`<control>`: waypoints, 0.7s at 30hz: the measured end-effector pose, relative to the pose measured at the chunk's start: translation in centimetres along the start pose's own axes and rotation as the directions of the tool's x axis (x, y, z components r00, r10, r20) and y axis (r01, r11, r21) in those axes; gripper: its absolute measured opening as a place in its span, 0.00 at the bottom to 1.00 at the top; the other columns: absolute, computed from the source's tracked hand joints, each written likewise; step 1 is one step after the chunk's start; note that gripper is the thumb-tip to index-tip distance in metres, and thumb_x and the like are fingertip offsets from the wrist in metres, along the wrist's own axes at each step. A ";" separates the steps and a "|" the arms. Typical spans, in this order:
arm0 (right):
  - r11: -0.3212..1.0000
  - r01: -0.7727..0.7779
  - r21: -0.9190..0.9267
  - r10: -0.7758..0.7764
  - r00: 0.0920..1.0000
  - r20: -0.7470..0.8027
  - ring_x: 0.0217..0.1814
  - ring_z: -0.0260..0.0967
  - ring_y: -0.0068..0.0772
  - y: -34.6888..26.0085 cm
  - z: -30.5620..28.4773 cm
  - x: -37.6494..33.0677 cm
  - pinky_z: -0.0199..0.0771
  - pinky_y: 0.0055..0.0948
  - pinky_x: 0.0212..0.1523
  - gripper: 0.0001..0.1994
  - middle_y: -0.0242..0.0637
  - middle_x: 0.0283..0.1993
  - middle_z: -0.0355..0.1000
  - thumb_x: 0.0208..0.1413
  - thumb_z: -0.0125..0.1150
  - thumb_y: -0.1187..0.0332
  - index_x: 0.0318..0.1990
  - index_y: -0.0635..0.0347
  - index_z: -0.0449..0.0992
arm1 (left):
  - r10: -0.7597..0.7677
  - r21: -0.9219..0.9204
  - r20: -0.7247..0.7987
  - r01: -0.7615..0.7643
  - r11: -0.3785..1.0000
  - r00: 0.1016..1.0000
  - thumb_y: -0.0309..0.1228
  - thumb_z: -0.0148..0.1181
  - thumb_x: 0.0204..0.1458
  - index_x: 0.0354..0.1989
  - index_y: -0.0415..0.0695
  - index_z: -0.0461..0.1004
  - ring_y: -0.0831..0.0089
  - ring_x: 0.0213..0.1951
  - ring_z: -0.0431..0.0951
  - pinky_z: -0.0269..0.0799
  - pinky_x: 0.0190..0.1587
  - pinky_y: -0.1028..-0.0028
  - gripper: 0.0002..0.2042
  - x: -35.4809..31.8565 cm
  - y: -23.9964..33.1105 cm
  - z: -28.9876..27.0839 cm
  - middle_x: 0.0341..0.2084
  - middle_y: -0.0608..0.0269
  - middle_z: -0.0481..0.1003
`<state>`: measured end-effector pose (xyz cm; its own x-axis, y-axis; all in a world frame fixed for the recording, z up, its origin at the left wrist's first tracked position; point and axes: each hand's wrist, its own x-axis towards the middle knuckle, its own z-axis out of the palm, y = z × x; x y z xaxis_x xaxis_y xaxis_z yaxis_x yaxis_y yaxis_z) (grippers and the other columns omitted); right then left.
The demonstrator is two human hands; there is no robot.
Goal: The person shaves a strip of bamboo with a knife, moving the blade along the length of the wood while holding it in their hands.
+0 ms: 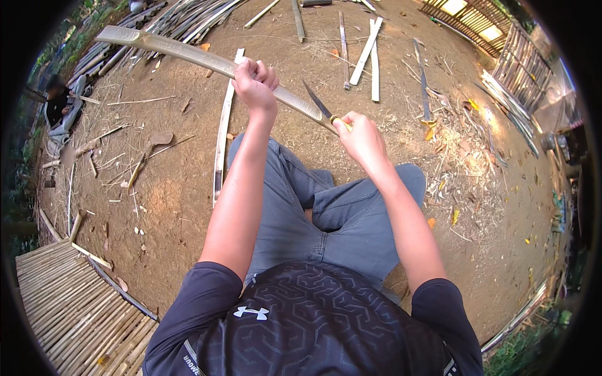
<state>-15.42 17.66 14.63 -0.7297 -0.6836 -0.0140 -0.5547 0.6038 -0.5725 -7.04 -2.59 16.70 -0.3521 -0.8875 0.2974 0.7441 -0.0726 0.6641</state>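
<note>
l hand [256, 86], fingers curled round strip [188, 56] running upper l to ctr of frame, r hand [362, 136] clasping knife [320, 102] nr strip's rt end, tip up-l.

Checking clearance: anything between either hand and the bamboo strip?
Left hand: nothing visible; it grips the strip. Right hand: only the knife it holds, by the strip's right end; can't tell whether knife and strip touch.

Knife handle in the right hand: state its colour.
Yellow where the knife handle shows past the right hand; best seen in the head view.
</note>
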 end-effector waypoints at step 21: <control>0.983 0.122 -0.136 -0.146 0.973 -0.180 0.36 0.79 0.56 -1.3 -1.8 -1.3 0.78 0.49 0.35 0.12 0.50 0.30 0.78 0.62 0.58 0.58 0.42 0.57 0.78 | 0.010 0.015 -0.021 -0.010 1.000 1.000 0.36 0.41 0.59 0.20 0.50 0.51 0.80 0.15 0.46 0.42 0.18 0.73 0.15 -0.3 0.1 0.6 0.13 0.72 0.48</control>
<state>-14.43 18.49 16.88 -0.7007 -0.6796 0.2172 -0.6891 0.5658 -0.4528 -7.24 -2.02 17.10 -0.3323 -0.8975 0.2899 0.7390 -0.0567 0.6713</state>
